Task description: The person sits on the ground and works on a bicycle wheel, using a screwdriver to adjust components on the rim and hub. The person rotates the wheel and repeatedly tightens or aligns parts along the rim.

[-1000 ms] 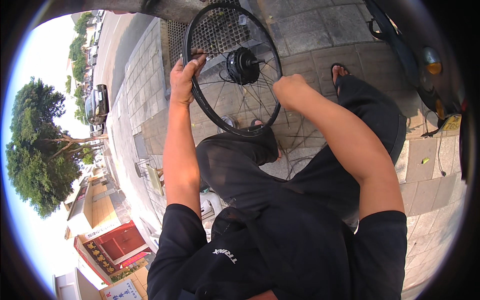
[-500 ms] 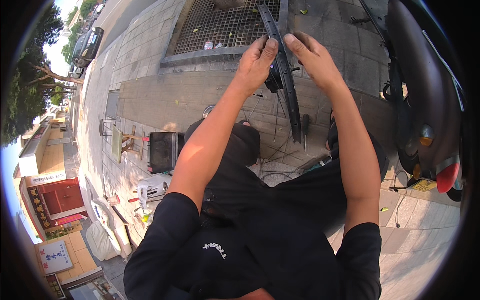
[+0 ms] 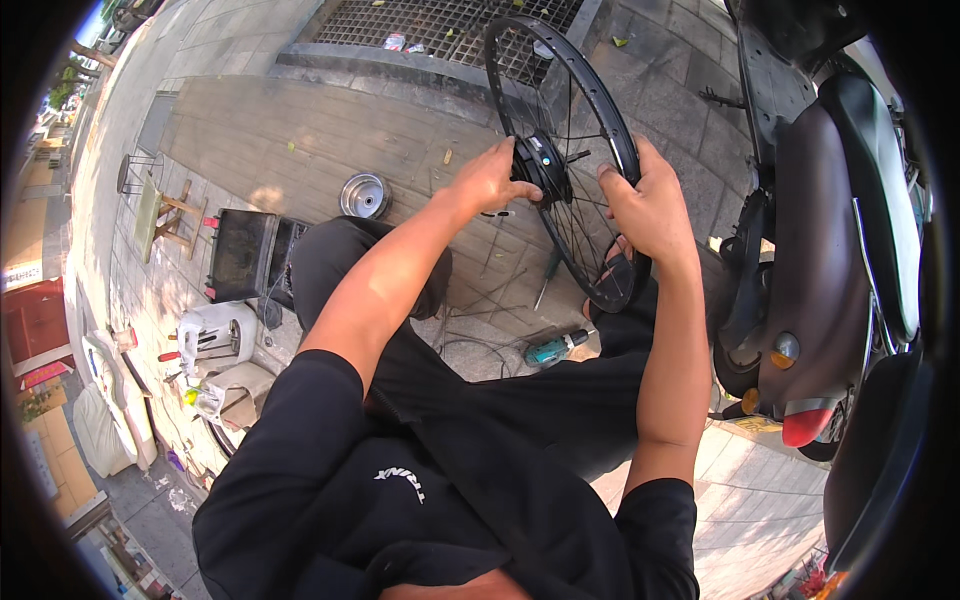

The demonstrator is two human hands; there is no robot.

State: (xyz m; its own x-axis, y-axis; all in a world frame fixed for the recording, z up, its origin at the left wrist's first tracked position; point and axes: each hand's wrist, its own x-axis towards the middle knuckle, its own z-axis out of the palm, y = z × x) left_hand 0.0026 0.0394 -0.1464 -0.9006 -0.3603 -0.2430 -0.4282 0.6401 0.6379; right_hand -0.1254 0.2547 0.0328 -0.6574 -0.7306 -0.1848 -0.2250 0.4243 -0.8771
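A black spoked wheel (image 3: pixel 597 96), with a bare rim and no tyre, stands tilted in front of me. My left hand (image 3: pixel 490 180) grips its thick black hub (image 3: pixel 547 166); the thumb lies on the near side and the other fingers are partly hidden. At the right side of the rim is my right hand (image 3: pixel 645 208), closed round it with the thumb on the spoke side. Thin spokes run between hub and rim. Below the wheel, a teal and black power drill (image 3: pixel 560 347) lies on the ground near several loose spokes.
A silver metal bowl (image 3: pixel 364 195) sits beyond my left knee. Further left are an open black toolbox (image 3: pixel 242 254), a white container of tools (image 3: pixel 217 336) and a small wooden stool (image 3: pixel 165 218). A dark scooter (image 3: pixel 815 250) stands close on the right. A metal grate (image 3: pixel 440 30) lies ahead.
The wheel has turned from nearly edge-on to showing its spokes and hub. My left hand has gone from the rim to the hub; my right hand has moved lower along the rim. The view has shifted.
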